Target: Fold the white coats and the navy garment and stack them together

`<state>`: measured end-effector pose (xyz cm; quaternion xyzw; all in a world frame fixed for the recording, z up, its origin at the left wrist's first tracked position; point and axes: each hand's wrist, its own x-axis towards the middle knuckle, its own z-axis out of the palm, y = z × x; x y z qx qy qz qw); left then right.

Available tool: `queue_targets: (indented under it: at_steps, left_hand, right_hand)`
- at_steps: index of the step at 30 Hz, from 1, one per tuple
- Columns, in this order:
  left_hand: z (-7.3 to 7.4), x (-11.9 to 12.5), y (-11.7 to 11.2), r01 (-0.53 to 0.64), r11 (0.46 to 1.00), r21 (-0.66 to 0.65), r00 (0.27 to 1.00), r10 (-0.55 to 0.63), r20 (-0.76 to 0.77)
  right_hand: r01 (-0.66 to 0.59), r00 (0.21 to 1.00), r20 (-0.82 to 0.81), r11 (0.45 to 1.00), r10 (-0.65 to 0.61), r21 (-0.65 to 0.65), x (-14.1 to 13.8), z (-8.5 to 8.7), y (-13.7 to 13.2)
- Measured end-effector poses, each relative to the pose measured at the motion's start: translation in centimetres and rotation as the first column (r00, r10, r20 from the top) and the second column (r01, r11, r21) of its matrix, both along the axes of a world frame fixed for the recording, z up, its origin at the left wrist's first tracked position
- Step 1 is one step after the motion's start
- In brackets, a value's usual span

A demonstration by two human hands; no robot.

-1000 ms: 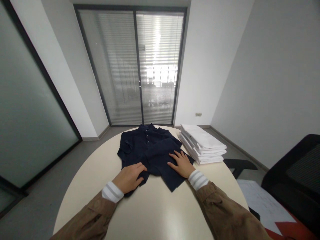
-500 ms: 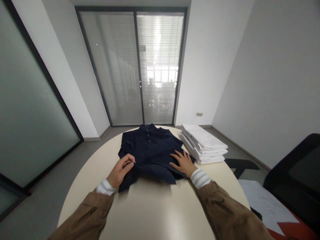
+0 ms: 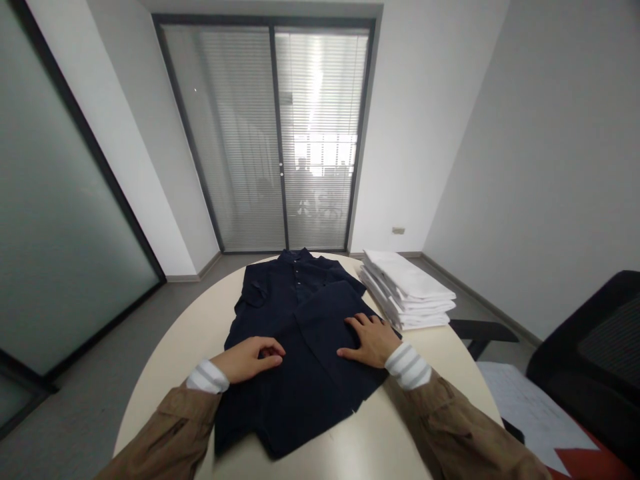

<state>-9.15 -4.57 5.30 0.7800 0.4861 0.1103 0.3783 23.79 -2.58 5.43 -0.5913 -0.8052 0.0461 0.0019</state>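
A dark navy shirt (image 3: 300, 373) lies spread over the table, its buttoned collar end at the far side and its hem toward me. Over its left part rests my left hand (image 3: 250, 359), fingers loosely curled with a small gap to the thumb and no cloth visibly pinched. On the shirt's right part, my right hand (image 3: 371, 340) lies palm down with fingers spread, touching the fabric. A fold of cloth runs diagonally across the shirt's right half.
A stack of folded white cloth (image 3: 407, 287) stands on the round cream table (image 3: 175, 360), right beside the shirt. A black office chair (image 3: 590, 353) is at the right, near white papers (image 3: 530, 407). Glass doors with blinds (image 3: 260, 133) are beyond the table.
The shirt's lower part, lifted and bunched earlier, now lies flatter and reaches closer to me. My left hand has let go of the edge and moved slightly right; my right hand stays spread.
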Motion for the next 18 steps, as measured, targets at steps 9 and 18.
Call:
queue_targets:
  at_steps: [9,18]
  left_hand:
    - [0.6,0.2,-0.7,0.09,0.986,-0.143,0.996,-0.092,-0.007]
    - [2.2,0.6,-3.2,0.267,0.888,-0.374,0.962,-0.268,0.05]
  right_hand:
    - [0.112,0.966,0.245,0.99,-0.087,-0.088,-3.0,4.7,-4.3]
    - [0.123,0.959,0.268,0.985,-0.087,-0.118,-3.1,6.2,-5.3]
